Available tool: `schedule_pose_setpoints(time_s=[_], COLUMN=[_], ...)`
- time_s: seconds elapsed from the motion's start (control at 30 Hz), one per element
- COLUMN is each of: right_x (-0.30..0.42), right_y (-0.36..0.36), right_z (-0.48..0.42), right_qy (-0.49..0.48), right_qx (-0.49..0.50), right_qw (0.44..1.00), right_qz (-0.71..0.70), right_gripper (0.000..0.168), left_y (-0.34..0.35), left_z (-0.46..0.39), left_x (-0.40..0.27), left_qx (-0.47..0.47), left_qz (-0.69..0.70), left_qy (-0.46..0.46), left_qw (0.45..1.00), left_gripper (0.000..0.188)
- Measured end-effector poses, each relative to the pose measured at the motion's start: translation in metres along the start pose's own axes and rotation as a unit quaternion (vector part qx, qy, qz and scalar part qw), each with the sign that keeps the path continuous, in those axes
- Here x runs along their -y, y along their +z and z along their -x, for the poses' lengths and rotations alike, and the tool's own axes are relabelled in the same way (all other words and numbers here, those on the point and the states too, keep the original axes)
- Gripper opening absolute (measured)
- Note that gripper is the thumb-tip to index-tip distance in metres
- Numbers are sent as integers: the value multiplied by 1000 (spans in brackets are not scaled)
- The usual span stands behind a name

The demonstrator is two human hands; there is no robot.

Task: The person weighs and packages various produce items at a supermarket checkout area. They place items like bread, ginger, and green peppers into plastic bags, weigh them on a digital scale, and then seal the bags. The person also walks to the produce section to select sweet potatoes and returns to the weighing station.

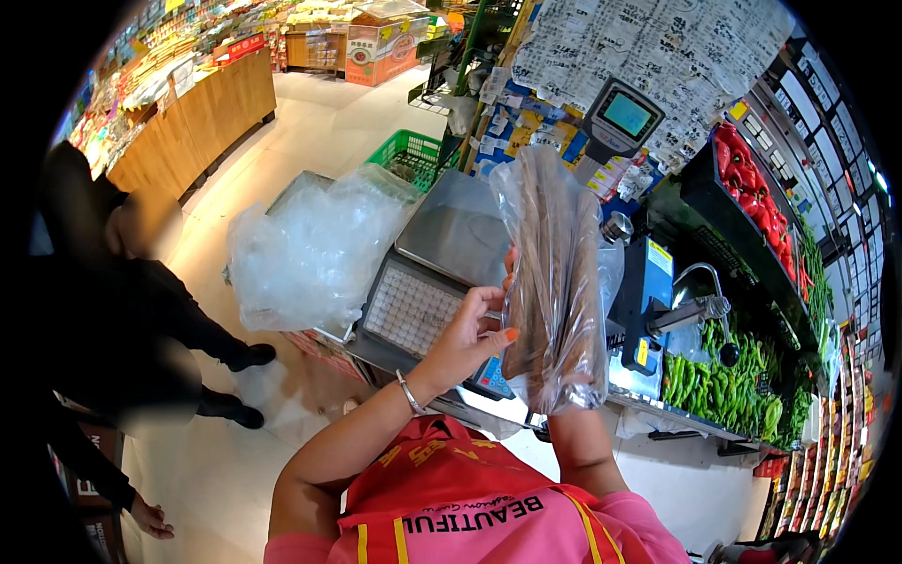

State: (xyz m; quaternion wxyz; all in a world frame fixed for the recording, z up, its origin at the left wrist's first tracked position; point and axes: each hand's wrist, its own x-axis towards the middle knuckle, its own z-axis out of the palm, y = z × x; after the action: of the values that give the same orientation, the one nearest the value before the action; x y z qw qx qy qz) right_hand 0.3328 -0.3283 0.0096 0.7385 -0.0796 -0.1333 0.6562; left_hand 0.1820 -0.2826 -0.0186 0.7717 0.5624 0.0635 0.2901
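A clear plastic bag of long brown root vegetables [557, 282] is held upright before me, above the counter scale. My left hand [483, 338], with an orange thumbnail and a bracelet at the wrist, grips the bag's left edge. My right hand [509, 266] is mostly hidden behind the bag; fingertips show at its left edge and the forearm comes up from below. Beneath and to the left are the scale's steel pan [454, 218] and its white key panel [412, 310]. The scale's lit display [627, 114] stands on a post beyond the bag.
Left of the scale lies a heap of clear plastic bags [310, 254], with a green crate [412, 158] behind. A blue bag-sealing device [645, 303], green peppers [712, 381] and red peppers [750, 190] are at right. A person in dark clothes [120, 303] stands at left.
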Motion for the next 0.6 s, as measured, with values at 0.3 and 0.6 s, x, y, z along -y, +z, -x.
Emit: schedule_pose_setpoints(time_s=[0.3, 0.6], right_x=[-9, 34], right_y=[-20, -84], right_z=[-25, -17], right_qy=[5, -60], right_qx=[-9, -263], right_qw=[995, 900], right_qz=[98, 343], right_gripper=[96, 72], left_y=[-22, -41], left_z=[-20, -63], left_x=[10, 24], left_qx=[-3, 41], left_qz=[-46, -3], left_qy=[-92, -123], left_qw=[995, 991], left_gripper=[90, 93])
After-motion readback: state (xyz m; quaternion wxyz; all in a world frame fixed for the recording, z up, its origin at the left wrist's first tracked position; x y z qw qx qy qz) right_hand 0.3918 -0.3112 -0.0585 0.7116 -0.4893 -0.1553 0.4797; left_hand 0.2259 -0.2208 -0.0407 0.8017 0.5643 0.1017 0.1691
